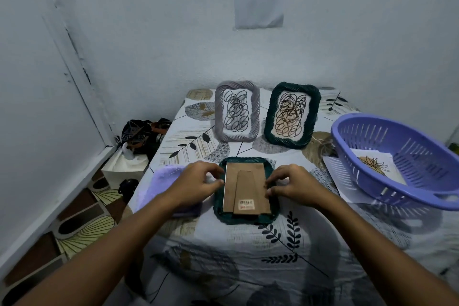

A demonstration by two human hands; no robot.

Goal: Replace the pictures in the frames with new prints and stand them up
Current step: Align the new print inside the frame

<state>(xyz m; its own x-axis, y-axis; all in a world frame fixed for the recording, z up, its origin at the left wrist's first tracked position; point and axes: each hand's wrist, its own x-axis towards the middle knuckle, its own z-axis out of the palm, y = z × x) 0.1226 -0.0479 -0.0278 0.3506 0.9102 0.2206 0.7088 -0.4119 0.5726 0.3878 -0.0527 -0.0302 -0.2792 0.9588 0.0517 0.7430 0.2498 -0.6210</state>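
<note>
The table (248, 256), covered by a leaf-patterned cloth, filled the lower half of the view. At its right edge sat a purple basket (387, 136), tilted, with a print (377, 164) of an orange and black drawing inside it and white sheets (342, 181) beneath it. A purple cloth (161, 181) lay at the left edge.

Two frames stood upright at the back of the table, side by side: a grey frame (237, 112) with a black scribble picture, and a dark green frame (291, 115) with a brown and black scribble picture.

A third green frame (246, 190) lay face down at the centre, its brown cardboard back (246, 186) and folded stand uppermost, a barcode sticker (246, 204) near the stand's lower end.

Both forearms reached forward from the lower corners. The left hand (198, 181) rested at the left edge of the back, fingers curled, thumb and fingertips at that edge. The right hand (290, 187) mirrored it on the right edge, fingers bent, tips pressed to the edge. Whether either hand truly pinched the board could not be told.
</note>
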